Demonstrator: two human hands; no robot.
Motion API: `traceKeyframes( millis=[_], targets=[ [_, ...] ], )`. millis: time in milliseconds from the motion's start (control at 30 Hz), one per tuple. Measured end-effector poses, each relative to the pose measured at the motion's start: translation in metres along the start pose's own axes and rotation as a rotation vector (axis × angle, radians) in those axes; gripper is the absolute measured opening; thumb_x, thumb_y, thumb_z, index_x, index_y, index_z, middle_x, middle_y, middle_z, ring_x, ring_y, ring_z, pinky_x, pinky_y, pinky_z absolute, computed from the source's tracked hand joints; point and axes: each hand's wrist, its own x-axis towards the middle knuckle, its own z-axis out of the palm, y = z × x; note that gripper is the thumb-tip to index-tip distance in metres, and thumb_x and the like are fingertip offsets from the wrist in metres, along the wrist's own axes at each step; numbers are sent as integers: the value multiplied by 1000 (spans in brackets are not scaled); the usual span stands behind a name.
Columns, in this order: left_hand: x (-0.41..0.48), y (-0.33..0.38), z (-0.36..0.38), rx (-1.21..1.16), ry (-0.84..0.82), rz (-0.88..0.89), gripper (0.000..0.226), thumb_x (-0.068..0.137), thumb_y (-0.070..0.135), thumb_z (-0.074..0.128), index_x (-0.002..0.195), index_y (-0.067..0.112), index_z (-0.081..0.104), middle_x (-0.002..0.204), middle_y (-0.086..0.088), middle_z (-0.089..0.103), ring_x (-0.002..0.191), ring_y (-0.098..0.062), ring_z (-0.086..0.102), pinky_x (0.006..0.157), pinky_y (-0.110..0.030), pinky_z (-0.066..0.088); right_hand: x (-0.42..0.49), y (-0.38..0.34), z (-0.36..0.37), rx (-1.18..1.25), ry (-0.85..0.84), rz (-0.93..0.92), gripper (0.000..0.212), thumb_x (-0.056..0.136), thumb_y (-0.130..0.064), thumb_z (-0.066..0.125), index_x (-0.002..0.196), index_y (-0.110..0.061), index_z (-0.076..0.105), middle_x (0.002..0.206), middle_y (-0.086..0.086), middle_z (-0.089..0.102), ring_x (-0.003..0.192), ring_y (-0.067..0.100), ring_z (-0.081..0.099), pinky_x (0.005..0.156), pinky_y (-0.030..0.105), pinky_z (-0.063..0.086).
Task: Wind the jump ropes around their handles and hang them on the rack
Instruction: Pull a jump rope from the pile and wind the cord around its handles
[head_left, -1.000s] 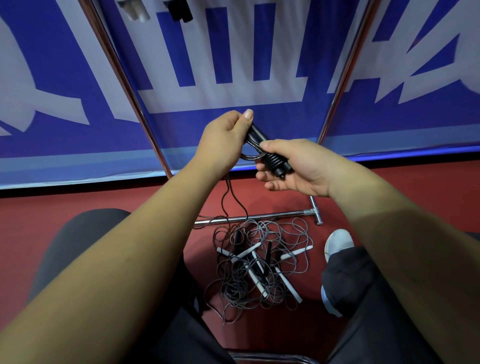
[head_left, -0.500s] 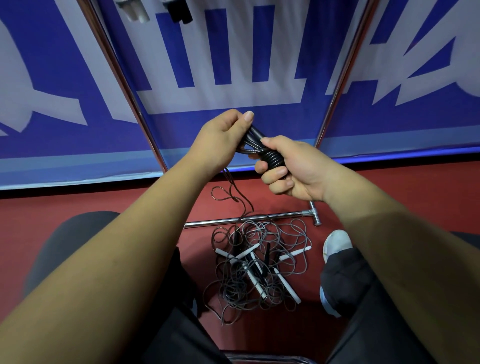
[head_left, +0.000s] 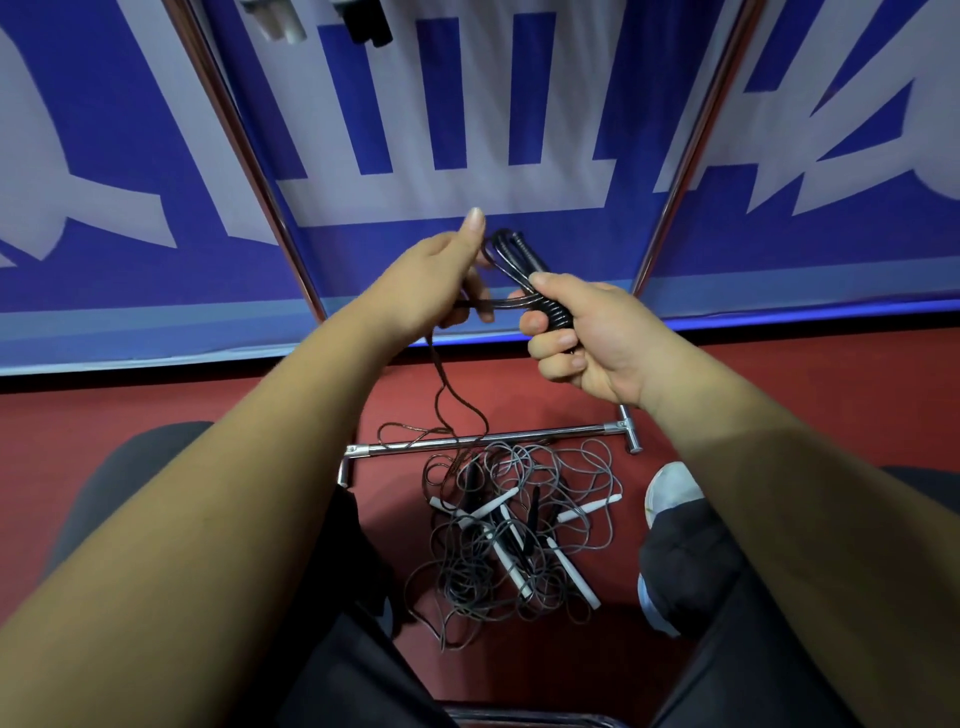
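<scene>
Gripping the black handles with rope coils wound round them, my right hand is curled tight. My left hand pinches the loose cord just beside them. I note the cord hangs down across the rack's base bar to the tangled jump-rope pile on the red floor.

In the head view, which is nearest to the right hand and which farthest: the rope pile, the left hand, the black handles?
1. black handles: gripped in the right hand.
2. left hand: just beside, holding the cord.
3. rope pile: far below, on the floor.
</scene>
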Motion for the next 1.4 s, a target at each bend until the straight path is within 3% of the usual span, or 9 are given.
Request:
traceKeyframes(
  millis=[167,400,533,733,833,933,1100,1300,1400],
  targets=[
    [-1,-17,-23,209,-378,-7,32,109,41,55,109,18,77,95,-2,80,75,-13,59,79,-32,50,6,0,-8,-41,122,-22,28,107,-33,61,120,-8,62,72,2,54,52,8,29,44,21,18],
    [1,-29,-21,134,-524,-22,17,107,15,61,117,12,75,97,-6,79,86,-14,72,82,-23,57,3,-2,-5,-8,57,-3,39,101,-49,68,116,-13,63,74,-1,52,52,6,27,40,19,22],
    [-1,-29,-21,378,-497,-82,17,107,23,62,118,25,76,99,4,81,83,1,71,76,-9,49,-2,-5,-2,-9,16,15,22,104,-33,67,112,-15,56,76,0,53,53,5,27,41,18,19],
    [10,-37,-10,640,-279,-27,21,105,43,61,98,31,77,88,14,76,85,-6,67,78,-26,49,-8,-2,1,-104,-73,116,14,106,-23,60,102,-16,49,76,2,55,49,3,29,37,16,20],
    [13,-40,-9,455,-162,8,14,104,30,65,95,32,75,91,13,76,87,-1,70,83,-28,53,-11,2,2,-181,-130,180,15,107,-23,58,101,-11,52,78,5,58,48,2,28,37,15,19],
    [14,-40,-13,188,-267,113,20,101,5,64,108,18,77,108,-8,78,100,-21,74,97,-37,57,-16,8,3,-255,-219,266,23,106,-21,55,120,-3,60,79,6,61,44,1,29,37,14,18],
    [14,-26,-10,11,-313,144,17,101,1,65,114,4,75,118,-11,77,111,-24,73,96,-26,57,-18,23,4,-331,-311,347,41,108,-17,51,148,-8,53,82,6,63,44,1,30,41,15,17],
    [12,-12,-11,104,-203,233,14,91,6,80,101,14,82,100,0,80,101,-18,75,98,-27,56,-8,28,4,-383,-148,338,13,105,-19,64,107,-13,53,79,5,60,49,5,35,38,15,28],
    [9,-8,-10,169,-178,289,15,87,11,84,98,21,84,97,4,76,93,-12,72,90,-23,53,-5,27,2,-447,-45,289,13,104,-21,68,107,-11,60,90,10,70,52,10,53,42,20,44]
  ],
)
